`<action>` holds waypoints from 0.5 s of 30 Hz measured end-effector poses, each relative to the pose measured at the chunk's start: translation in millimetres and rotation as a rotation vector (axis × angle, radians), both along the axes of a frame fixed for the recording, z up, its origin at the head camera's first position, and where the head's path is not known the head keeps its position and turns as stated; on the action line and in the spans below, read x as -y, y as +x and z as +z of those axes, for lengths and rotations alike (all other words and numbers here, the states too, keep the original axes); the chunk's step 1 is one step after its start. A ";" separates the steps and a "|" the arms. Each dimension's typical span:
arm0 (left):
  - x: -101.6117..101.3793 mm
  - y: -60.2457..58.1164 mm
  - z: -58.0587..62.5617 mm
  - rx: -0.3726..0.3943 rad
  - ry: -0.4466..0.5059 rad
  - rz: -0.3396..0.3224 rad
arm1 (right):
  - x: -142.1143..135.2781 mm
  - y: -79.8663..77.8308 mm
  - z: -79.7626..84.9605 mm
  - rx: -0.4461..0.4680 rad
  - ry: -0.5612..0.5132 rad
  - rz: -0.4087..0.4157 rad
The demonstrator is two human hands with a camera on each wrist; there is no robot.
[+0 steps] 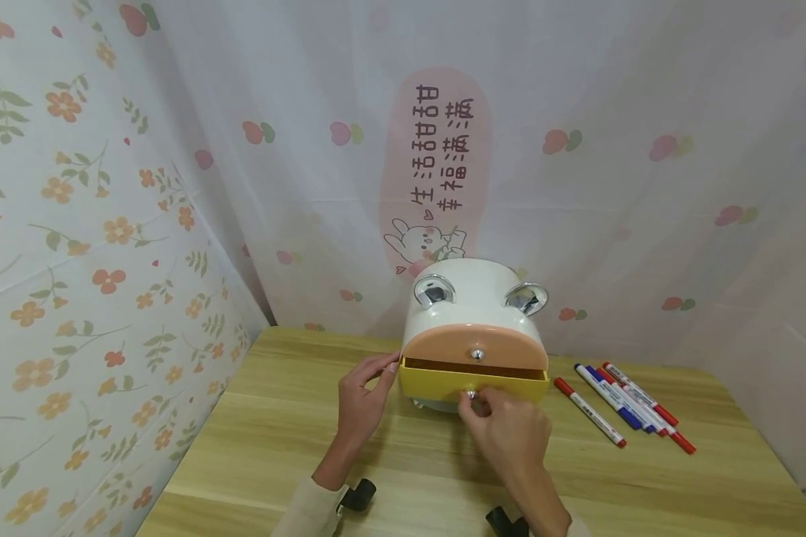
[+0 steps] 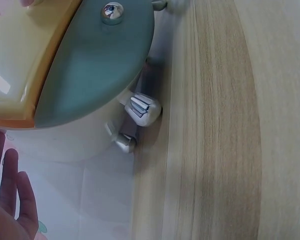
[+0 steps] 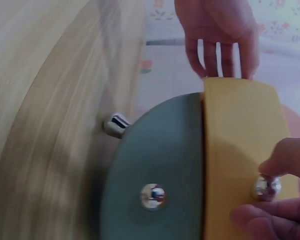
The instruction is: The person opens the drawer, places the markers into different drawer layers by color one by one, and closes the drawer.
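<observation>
A white animal-shaped drawer cabinet (image 1: pixel 473 287) with round silver eyes stands at the table's back. Its middle yellow drawer (image 1: pixel 430 384) is pulled partly out, under a peach upper drawer front (image 1: pixel 436 344). My right hand (image 1: pixel 513 429) pinches the silver knob (image 3: pixel 267 188) of that yellow drawer between thumb and fingers. At the cabinet's left side, my left hand (image 1: pixel 366 391) has its fingers extended, fingertips right at the drawer's edge. Both wrist views show a grey-green lower drawer front (image 2: pixel 100 55) with its own knob (image 3: pixel 153 196), flush in the body. Small silver feet (image 2: pixel 142 110) carry the cabinet.
Several red and blue markers (image 1: pixel 618 399) lie in a loose group on the wooden table (image 1: pixel 262 440), right of the cabinet. A printed curtain (image 1: pixel 309 186) hangs close behind, and a flowered one (image 1: pixel 74 298) covers the left side.
</observation>
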State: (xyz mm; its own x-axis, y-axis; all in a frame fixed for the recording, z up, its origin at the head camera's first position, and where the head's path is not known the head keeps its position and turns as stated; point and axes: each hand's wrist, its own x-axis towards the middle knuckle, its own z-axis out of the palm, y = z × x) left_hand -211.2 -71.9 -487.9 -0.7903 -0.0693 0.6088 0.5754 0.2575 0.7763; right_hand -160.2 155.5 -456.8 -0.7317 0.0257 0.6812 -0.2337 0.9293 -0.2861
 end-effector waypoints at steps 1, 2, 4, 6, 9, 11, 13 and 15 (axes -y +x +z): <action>0.2 0.0 0.2 -0.001 0.002 -0.001 | 0.2 2.0 1.8 0.013 0.015 -0.002; 0.3 0.0 0.3 -0.003 0.002 -0.003 | 0.4 4.2 3.6 0.026 0.032 -0.004; 0.5 -0.1 0.4 -0.008 0.003 -0.009 | 0.5 8.6 7.6 0.055 0.059 -0.008; 0.8 -0.3 0.2 -0.010 0.003 -0.013 | 0.5 12.9 11.6 0.099 0.085 -0.021; 1.0 -0.1 0.1 -0.008 0.004 -0.016 | 0.8 18.9 17.7 0.184 0.107 -0.034; 1.1 0.1 0.1 -0.003 0.007 -0.019 | 1.2 22.3 21.8 0.244 0.119 -0.042; 1.3 0.4 0.1 -0.001 0.008 -0.021 | 1.5 25.0 25.7 0.295 0.130 -0.046; 1.5 0.6 -0.1 0.002 0.009 -0.019 | 1.7 27.0 29.3 0.326 0.130 -0.048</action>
